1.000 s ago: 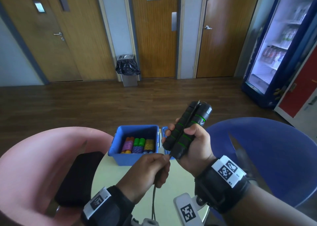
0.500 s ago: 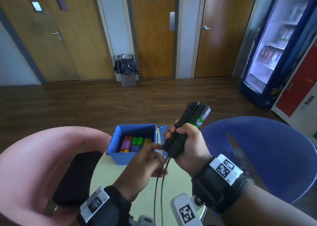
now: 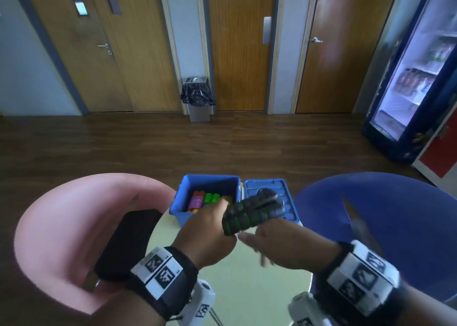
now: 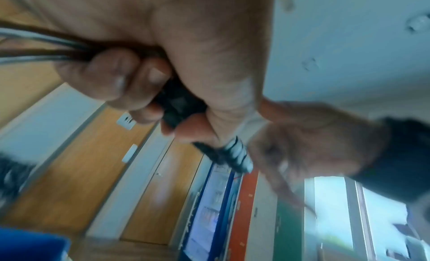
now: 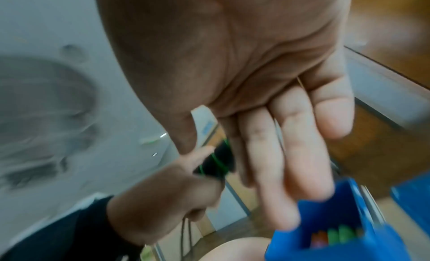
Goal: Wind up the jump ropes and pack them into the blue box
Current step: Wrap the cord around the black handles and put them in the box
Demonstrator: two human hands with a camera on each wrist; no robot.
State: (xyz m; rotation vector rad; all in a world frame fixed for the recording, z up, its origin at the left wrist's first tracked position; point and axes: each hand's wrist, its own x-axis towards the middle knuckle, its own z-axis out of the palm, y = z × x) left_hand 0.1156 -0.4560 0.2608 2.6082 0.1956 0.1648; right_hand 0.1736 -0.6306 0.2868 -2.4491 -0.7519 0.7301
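Note:
A jump rope's two black handles with green rings [image 3: 249, 214] lie sideways in front of the blue box [image 3: 181, 212]. My left hand [image 3: 210, 226] grips them at their near end. The left wrist view shows the fingers [image 4: 121, 77] curled round the handles [image 4: 179, 107], with the cord strands [image 4: 35, 44] gathered in the same fist. My right hand [image 3: 279, 249] hovers just below the handles, fingers [image 5: 279, 145] straight and holding nothing. The box [image 5: 349, 237] stands open, with coloured wound ropes [image 3: 202, 199] inside.
The box's lid [image 3: 257, 184] lies flat to its right on a small round pale table [image 3: 247, 288]. A pink chair [image 3: 61, 226] with a black object [image 3: 128, 239] on it stands left, and a blue chair [image 3: 395, 214] right. Wooden floor, a bin [image 3: 197, 100] and doors lie beyond.
The handles passed from my right hand to my left and tipped from upright to sideways. My right hand let go, opened and dropped below them.

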